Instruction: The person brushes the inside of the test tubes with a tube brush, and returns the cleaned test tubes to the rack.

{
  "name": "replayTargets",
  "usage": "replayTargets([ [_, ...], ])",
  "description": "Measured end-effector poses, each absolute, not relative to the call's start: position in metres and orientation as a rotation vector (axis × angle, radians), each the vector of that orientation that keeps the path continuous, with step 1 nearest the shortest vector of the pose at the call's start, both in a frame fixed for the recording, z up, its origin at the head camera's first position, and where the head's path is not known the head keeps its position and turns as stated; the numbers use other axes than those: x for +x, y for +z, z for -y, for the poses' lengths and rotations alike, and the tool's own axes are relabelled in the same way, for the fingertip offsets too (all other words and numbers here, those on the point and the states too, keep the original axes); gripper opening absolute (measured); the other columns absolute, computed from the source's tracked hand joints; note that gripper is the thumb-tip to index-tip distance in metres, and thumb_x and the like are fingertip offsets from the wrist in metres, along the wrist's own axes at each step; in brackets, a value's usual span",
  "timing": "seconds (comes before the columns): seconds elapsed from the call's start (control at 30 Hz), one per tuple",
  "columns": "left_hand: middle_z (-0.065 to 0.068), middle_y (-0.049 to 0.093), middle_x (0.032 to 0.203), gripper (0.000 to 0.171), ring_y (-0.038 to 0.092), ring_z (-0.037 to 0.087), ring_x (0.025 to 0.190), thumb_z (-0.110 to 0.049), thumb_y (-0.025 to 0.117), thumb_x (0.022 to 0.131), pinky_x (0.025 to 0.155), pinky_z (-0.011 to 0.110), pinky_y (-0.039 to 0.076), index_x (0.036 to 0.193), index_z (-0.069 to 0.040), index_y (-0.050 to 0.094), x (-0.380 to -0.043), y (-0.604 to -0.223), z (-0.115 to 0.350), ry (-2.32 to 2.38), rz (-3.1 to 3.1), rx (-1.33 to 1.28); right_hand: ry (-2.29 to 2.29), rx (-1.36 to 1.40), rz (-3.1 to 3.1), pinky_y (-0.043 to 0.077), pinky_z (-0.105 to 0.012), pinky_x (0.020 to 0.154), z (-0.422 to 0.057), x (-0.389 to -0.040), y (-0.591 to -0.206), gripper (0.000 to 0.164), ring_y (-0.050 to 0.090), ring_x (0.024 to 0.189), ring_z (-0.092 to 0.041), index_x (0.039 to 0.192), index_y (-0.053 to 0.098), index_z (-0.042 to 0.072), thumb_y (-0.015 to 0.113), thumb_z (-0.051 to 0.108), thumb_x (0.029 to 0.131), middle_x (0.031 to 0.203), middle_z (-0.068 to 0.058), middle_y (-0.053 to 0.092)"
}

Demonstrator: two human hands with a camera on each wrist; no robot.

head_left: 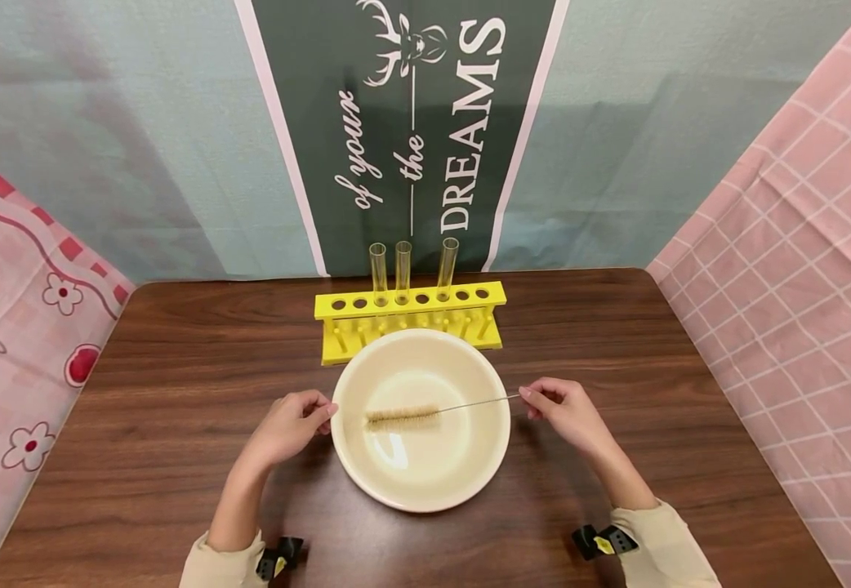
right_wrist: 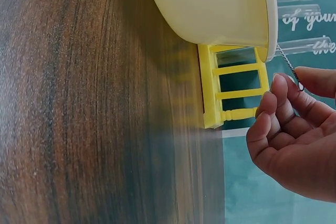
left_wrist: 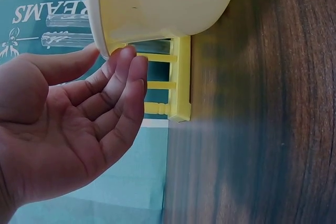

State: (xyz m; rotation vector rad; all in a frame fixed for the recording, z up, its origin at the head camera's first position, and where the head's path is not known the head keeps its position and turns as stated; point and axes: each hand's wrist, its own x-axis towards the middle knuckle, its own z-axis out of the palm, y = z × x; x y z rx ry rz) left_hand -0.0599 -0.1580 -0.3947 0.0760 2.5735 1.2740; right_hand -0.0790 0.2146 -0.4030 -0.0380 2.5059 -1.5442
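Observation:
A cream basin (head_left: 421,482) stands on the table. My left hand (head_left: 295,426) pinches its left rim, the thumb on top and the fingertips (left_wrist: 126,59) below the lip. Inside the basin lies a test tube brush (head_left: 402,418), its bristled head to the left and its thin twisted wire reaching over the right rim. Just outside that rim, my right hand (head_left: 559,408) pinches the wire's end between thumb and forefinger. In the right wrist view the wire (right_wrist: 287,64) slants from the basin's lip to my fingers.
Behind the basin is a yellow test tube rack (head_left: 330,307), partly hidden by it. Three clear test tubes (head_left: 447,269) stand upright in the rack's holes. The wooden table (head_left: 198,359) ends at a curtained back wall (head_left: 580,163), with pink cloth (head_left: 815,269) at the sides.

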Motion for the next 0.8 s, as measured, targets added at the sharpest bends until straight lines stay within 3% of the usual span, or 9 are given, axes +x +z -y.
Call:
replayTargets([
  [0.37,0.004,0.06,0.075,0.016,0.051,0.015,0.068,-0.017,0.057,0.09,0.06,0.03,0.041,0.093,-0.003,0.063,-0.07,-0.38,0.161,1.131,-2.674,0.14,-1.517,-0.038,-2.5,0.048,-0.036,0.062,-0.214,-0.078,-0.402,0.024,0.054,0.063,-0.017,0.085,0.06,-0.009,0.058,0.014,0.089,0.067,-0.007,0.056],
  [0.6,0.011,0.063,0.093,0.026,0.058,0.025,0.086,-0.019,0.058,0.09,0.073,0.04,0.047,0.107,0.001,0.06,-0.086,-0.365,0.161,1.069,-2.76,0.141,-1.532,-0.05,-2.502,0.048,-0.033,0.061,-0.214,-0.078,-0.401,0.024,0.054,0.062,-0.016,0.084,0.06,-0.01,0.059,0.014,0.089,0.066,-0.007,0.056],
  [0.8,0.016,0.061,0.099,0.032,0.057,0.03,0.093,-0.018,0.057,0.09,0.079,0.044,0.045,0.114,0.004,0.056,-0.102,-0.348,0.159,1.048,-2.796,0.161,-1.515,-0.063,-2.515,0.048,-0.036,0.061,-0.215,-0.079,-0.404,0.022,0.054,0.062,-0.016,0.084,0.061,-0.009,0.058,0.013,0.089,0.066,-0.006,0.056],
])
